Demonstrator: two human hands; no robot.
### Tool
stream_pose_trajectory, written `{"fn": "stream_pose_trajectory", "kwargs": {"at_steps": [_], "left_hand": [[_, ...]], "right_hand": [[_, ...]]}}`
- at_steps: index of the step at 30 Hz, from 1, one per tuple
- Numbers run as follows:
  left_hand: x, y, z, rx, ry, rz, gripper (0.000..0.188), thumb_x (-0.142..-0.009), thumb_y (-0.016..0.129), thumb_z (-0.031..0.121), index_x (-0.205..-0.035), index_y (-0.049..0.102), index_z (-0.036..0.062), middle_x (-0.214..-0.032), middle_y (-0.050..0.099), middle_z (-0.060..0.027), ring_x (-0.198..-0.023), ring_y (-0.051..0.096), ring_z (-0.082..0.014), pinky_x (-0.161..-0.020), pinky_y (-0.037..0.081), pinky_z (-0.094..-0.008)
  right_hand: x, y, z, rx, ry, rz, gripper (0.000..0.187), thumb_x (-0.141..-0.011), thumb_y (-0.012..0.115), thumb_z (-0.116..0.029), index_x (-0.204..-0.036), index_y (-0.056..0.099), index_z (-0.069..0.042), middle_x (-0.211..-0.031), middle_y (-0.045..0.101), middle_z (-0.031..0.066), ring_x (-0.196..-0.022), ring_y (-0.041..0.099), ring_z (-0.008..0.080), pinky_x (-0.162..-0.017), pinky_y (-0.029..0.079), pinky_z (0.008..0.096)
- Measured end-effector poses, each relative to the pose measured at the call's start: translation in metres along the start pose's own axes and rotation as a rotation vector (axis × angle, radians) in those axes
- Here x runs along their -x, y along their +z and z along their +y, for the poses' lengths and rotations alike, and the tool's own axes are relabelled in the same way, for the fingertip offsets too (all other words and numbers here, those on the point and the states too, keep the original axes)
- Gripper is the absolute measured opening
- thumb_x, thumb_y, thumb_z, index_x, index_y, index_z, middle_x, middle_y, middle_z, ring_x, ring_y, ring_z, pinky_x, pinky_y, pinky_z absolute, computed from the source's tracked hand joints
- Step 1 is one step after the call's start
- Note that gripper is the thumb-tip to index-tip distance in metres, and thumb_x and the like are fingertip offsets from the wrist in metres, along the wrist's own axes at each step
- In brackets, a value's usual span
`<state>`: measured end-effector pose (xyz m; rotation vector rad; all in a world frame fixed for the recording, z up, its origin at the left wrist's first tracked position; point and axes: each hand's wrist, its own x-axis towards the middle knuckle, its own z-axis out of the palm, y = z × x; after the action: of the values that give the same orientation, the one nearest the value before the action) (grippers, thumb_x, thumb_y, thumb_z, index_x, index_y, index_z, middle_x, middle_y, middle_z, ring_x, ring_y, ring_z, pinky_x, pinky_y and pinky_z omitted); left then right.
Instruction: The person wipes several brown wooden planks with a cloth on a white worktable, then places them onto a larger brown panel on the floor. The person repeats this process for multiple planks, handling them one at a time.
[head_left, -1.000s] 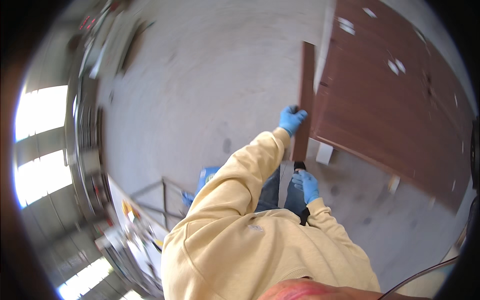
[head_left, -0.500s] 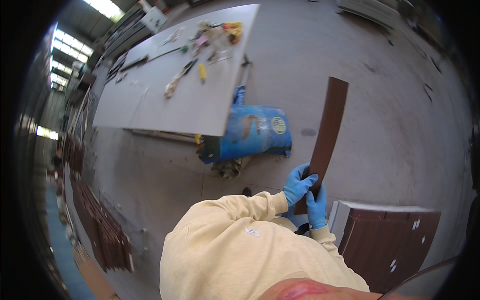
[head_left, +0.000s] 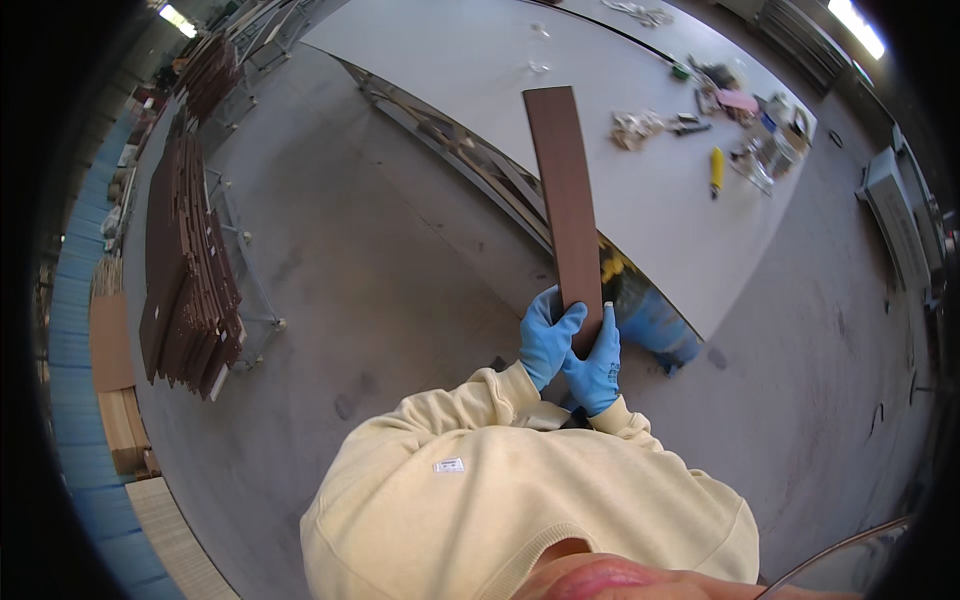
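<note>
Holding the brown strip (head_left: 566, 200) near its lower end, left hand (head_left: 544, 340) and right hand (head_left: 597, 372) together; probably stiff, fairly light, best balanced gripped mid-length

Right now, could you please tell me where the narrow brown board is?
In the head view, the narrow brown board is right of centre, held low by the left hand and right hand, its top overlapping the table.

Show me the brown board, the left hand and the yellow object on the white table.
Brown board (head_left: 568, 200): head view, middle of its broad face.
Left hand (head_left: 545, 340): head view, middle of the hand.
Yellow object (head_left: 716, 170): head view, middle of its body.
</note>
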<state>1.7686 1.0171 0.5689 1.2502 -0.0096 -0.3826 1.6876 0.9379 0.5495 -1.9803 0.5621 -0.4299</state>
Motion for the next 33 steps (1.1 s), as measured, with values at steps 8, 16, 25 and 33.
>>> {"fn": "stream_pose_trajectory", "kwargs": {"at_steps": [8,16,25,33], "left_hand": [[-0.198,-0.154,0.077,0.049,0.047,0.215,0.025,-0.102,0.073,0.014,-0.121,0.067,-0.0013,-0.110,0.073,-0.0046,-0.094,0.067,-0.0105,-0.083,0.056,-0.0271],[-0.400,-0.305,0.199,-0.007,-0.002,0.330,0.022,-0.101,0.075,0.017,-0.114,0.069,0.0007,-0.104,0.072,-0.0020,-0.089,0.065,-0.0093,-0.077,0.055,-0.0274],[-0.623,-0.480,0.290,-0.055,0.052,0.343,0.027,-0.096,0.081,0.020,-0.113,0.069,0.0013,-0.104,0.073,-0.0022,-0.089,0.065,-0.0096,-0.076,0.055,-0.0269],[-0.854,-0.623,0.417,-0.139,-0.005,0.116,0.022,-0.098,0.077,0.015,-0.112,0.071,0.0004,-0.104,0.074,-0.0039,-0.088,0.067,-0.0101,-0.079,0.055,-0.0261]], "right_hand": [[-0.175,0.179,-0.069,0.086,-0.146,-0.259,0.099,-0.079,0.083,-0.029,-0.159,0.034,0.002,-0.128,0.061,0.0291,-0.116,0.062,0.0458,-0.100,0.052,0.0511],[-0.365,0.371,-0.177,0.074,-0.389,-0.417,0.090,-0.080,0.078,-0.022,-0.156,0.038,0.004,-0.142,0.057,0.0283,-0.122,0.061,0.0462,-0.105,0.050,0.0507],[-0.563,0.605,-0.298,0.064,-0.659,-0.382,0.092,-0.077,0.085,-0.030,-0.152,0.044,0.004,-0.139,0.060,0.0266,-0.115,0.065,0.0451,-0.100,0.053,0.0500],[-0.716,0.818,-0.384,0.143,-0.416,-0.344,0.091,-0.081,0.085,-0.040,-0.152,0.045,0.001,-0.125,0.066,0.0241,-0.110,0.066,0.0422,-0.095,0.054,0.0503]]}}
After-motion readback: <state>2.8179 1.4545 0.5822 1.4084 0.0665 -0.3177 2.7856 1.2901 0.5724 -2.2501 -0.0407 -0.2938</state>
